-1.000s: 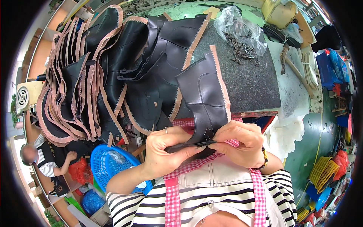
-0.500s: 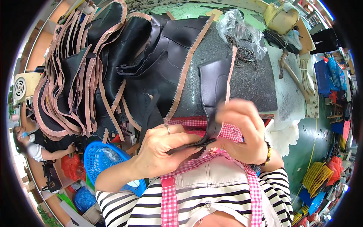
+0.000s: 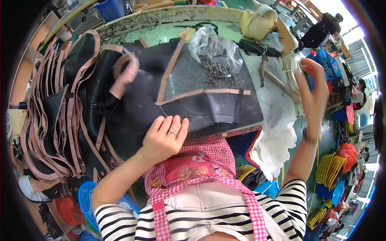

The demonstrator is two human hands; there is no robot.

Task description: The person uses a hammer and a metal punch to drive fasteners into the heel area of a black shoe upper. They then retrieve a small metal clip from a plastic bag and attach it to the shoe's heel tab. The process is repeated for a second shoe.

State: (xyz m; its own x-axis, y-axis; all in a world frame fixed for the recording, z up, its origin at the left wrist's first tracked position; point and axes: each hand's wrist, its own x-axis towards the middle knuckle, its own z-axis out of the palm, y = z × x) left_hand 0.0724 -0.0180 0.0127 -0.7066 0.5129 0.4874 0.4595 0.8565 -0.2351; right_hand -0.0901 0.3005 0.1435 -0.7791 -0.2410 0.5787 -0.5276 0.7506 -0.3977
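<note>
Head view: my left hand (image 3: 167,136) lies with fingers stretched and close together on the black leather piece (image 3: 217,107) along the table's (image 3: 165,31) near edge, visibly gripping nothing, while my blurred right hand (image 3: 315,102), raised by the right edge, curves wide open, empty.

On the near middle, the pink front panel of the red-and-white checked apron (image 3: 185,164) bears a short piece of pale lettering (image 3: 198,158), partly lost in the folds; no text can be read with certainty.
</note>
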